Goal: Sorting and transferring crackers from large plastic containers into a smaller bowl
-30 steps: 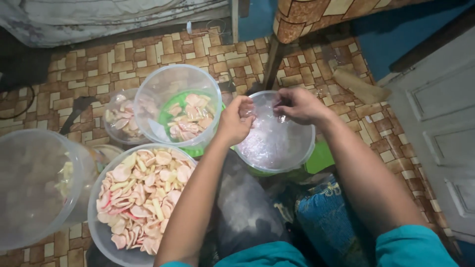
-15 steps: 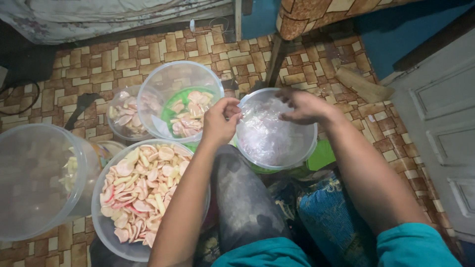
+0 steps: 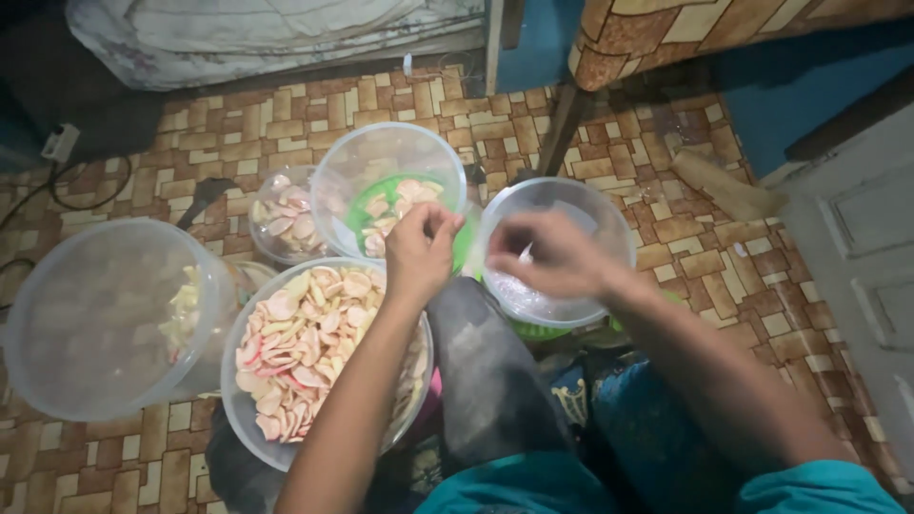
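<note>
My left hand (image 3: 420, 249) hovers with its fingers bunched together between a clear bowl holding a green basket of chips (image 3: 390, 190) and a wide bowl (image 3: 240, 405) heaped with pink and white chips. Nothing shows in its fingers. My right hand (image 3: 554, 257) is blurred above a round clear container (image 3: 609, 224) that looks lined with clear plastic. A small pale speck sits at its fingertips, and I cannot tell what it is. The two hands are a short gap apart.
A large clear tub (image 3: 105, 314) stands at the left and a small container of chips (image 3: 286, 224) behind the bowls. A mattress edge (image 3: 276, 38), a furniture leg (image 3: 564, 124), a white door (image 3: 857, 257) and floor cables (image 3: 86, 195) surround the tiled floor.
Both hands were on the rim of the right-hand clear container. My left hand has come off it and moved left and nearer to me; my right hand has shifted to its centre.
</note>
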